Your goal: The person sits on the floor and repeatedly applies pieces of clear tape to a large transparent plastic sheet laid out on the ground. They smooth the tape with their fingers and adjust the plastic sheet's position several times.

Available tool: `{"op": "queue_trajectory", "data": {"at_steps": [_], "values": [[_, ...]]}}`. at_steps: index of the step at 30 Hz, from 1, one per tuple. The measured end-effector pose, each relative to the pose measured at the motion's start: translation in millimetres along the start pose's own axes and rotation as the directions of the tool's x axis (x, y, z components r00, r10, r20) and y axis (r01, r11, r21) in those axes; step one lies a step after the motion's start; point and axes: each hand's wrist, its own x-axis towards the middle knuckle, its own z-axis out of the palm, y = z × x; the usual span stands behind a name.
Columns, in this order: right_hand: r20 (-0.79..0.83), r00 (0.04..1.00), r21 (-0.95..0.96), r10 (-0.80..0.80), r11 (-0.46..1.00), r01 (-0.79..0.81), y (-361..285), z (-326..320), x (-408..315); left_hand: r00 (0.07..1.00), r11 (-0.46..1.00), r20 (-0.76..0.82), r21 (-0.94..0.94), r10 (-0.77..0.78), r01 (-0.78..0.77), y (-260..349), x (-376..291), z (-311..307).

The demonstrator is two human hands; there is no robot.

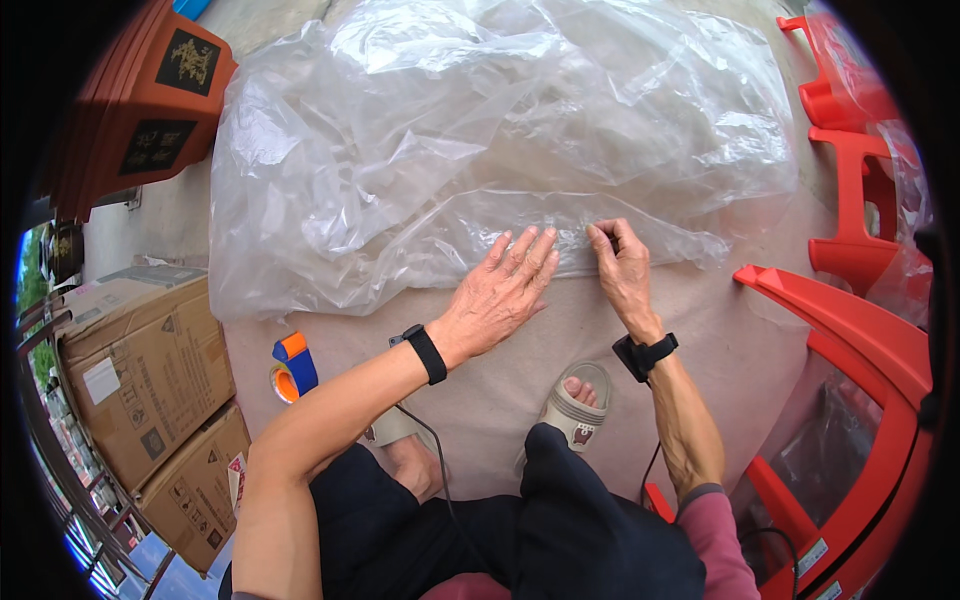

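Note:
A large, crumpled sheet of clear plastic film (390, 150) spreads before me over a pinkish-beige cloth (487, 420). Near the film's front edge, my left hand (502, 292) lies palm down with its fingers extended, holding nothing. Just to its right, my right hand (624, 262) pinches a bit of the film between thumb and forefinger; its other fingers are curled. A blue and orange tape dispenser (300, 367) rests on the cloth, left of my left forearm.
Stacked orange-brown planters (176, 97) stand at the far left, above two cardboard boxes (150, 375). Red plastic stools (847, 195), partly wrapped in clear film, line the right side. Closer on the right is a larger red plastic chair (847, 315). Black cables run from my wrist straps.

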Motion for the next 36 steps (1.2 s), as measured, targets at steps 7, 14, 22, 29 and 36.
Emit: {"op": "queue_trajectory", "data": {"at_steps": [7, 14, 22, 29, 36], "values": [[-0.008, 0.998, -0.092, -0.055, 0.994, 0.054, 4, 1, 4, 0.993, 1.0, 0.11, 0.003, -0.03, 0.03, -20, -5, 33], [0.01, 0.97, -0.404, -0.241, 0.887, 0.225, 6, 1, 3, 0.985, 1.0, 0.172, 0.006, -0.017, 0.017, -26, -8, 33], [-0.114, 0.985, -0.481, -0.128, 0.875, 0.058, -2, 0, 2, 0.982, 0.999, 0.184, -0.037, -0.029, 0.036, -28, -7, 29], [0.201, 0.916, -0.552, -0.347, 0.733, 0.398, -17, 7, -34, 0.975, 0.999, 0.219, -0.005, -0.048, 0.05, -25, -6, 34], [0.361, 0.93, -0.771, -0.064, 0.541, 0.336, 19, -5, -36, 0.948, 0.995, 0.302, 0.057, -0.098, 0.085, -34, -15, 16]]}}
